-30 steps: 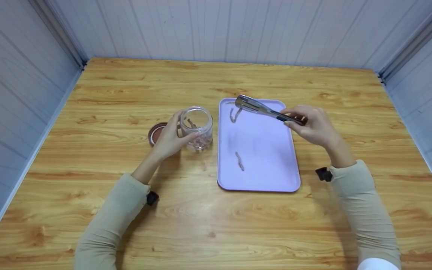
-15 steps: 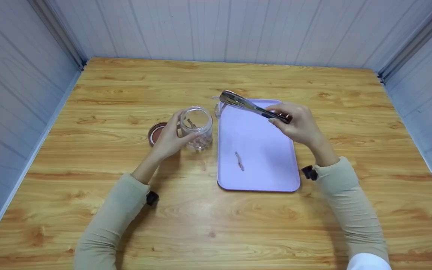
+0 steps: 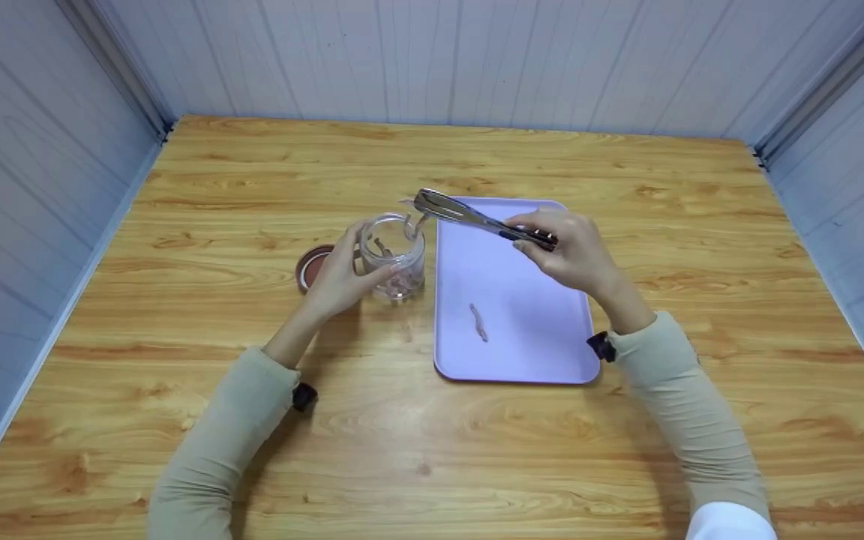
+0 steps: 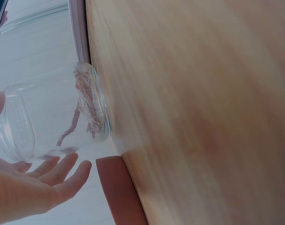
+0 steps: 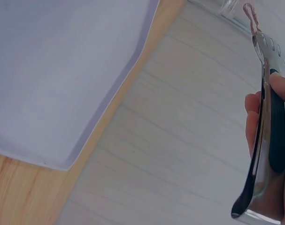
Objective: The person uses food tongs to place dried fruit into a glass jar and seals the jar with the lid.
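Observation:
My left hand [image 3: 338, 281] grips a clear jar [image 3: 413, 279] standing on the table, thumb on the near side and fingers around the left. At the jar's bottom lies a heap of thin brownish dried strips [image 4: 89, 101], one leaning up the wall. My right hand [image 3: 571, 247] holds metal serving tongs [image 3: 469, 216] with dark grips, pressed nearly closed. Thin curled strips [image 5: 251, 18] hang from the tongs' tips, overlapping the jar's far right rim in the head view. One more strip [image 3: 479, 322] lies on the lilac tray [image 3: 529, 330].
A round reddish-brown lid [image 3: 313, 266] lies left of the jar, partly behind my left hand. The tray sits just right of the jar. Pale panel walls [image 3: 447, 60] stand at the back and both sides of the wooden table [image 3: 417, 450].
My right hand has moved left with the tongs, carrying the hanging strips from above the tray's far left corner to the jar's mouth. The left hand and jar have stayed still.

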Demonstrator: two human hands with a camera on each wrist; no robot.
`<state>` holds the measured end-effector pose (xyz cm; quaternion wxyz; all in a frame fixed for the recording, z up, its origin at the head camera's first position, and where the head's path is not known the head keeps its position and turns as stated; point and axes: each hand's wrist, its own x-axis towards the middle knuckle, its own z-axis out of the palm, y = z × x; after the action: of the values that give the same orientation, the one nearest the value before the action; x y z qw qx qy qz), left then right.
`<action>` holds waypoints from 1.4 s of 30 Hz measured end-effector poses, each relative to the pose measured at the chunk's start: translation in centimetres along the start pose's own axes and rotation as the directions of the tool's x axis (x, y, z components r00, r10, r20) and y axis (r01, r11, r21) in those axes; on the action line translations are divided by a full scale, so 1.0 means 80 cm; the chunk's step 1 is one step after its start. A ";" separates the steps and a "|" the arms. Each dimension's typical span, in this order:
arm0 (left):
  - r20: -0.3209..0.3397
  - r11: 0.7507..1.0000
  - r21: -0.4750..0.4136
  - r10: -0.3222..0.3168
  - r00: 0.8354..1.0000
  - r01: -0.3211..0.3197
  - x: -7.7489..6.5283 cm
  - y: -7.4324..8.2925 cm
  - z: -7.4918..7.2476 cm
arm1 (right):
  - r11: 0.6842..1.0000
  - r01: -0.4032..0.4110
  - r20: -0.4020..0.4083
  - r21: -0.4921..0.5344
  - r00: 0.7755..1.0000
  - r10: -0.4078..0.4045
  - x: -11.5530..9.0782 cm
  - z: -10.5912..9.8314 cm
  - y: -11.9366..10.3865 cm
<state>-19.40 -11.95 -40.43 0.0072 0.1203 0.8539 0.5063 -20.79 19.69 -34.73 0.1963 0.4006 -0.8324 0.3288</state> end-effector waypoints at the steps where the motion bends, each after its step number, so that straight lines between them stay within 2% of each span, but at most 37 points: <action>1: 0.000 1.000 0.000 0.000 1.000 0.000 0.000 0.000 0.000 | 1.000 0.004 0.001 -0.001 1.000 -0.004 0.001 0.002 -0.001; 9: -0.002 1.000 0.011 0.003 1.000 -0.003 -0.001 0.000 0.000 | 0.999 0.040 0.030 0.000 0.999 -0.040 0.002 0.011 -0.004; 17: 0.010 0.999 -0.031 0.011 1.000 -0.010 -0.002 0.000 0.000 | 1.000 0.029 0.066 0.000 0.997 -0.029 -0.003 0.011 -0.004; 29: -0.005 0.999 0.040 -0.008 1.000 0.008 0.000 -0.001 0.000 | 0.999 -0.049 0.073 0.012 0.996 0.048 -0.028 -0.016 0.006; 33: -0.003 0.999 0.040 0.000 1.000 0.000 -0.001 0.000 0.001 | 0.997 -0.081 0.126 -0.008 0.989 0.082 -0.043 -0.027 0.012; 38: 0.001 0.999 0.044 -0.007 1.000 0.007 -0.001 0.002 0.000 | 0.992 -0.128 0.222 -0.023 0.966 0.129 -0.062 -0.039 0.018; 42: 0.005 1.000 0.026 -0.006 1.000 0.006 -0.001 0.002 -0.001 | 0.987 -0.156 0.261 -0.034 0.952 0.160 -0.075 -0.044 0.023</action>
<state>-19.28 -11.98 -40.27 0.0096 0.1191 0.8608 0.4947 -18.43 26.22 -36.51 0.0597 0.3716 -0.8825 0.2820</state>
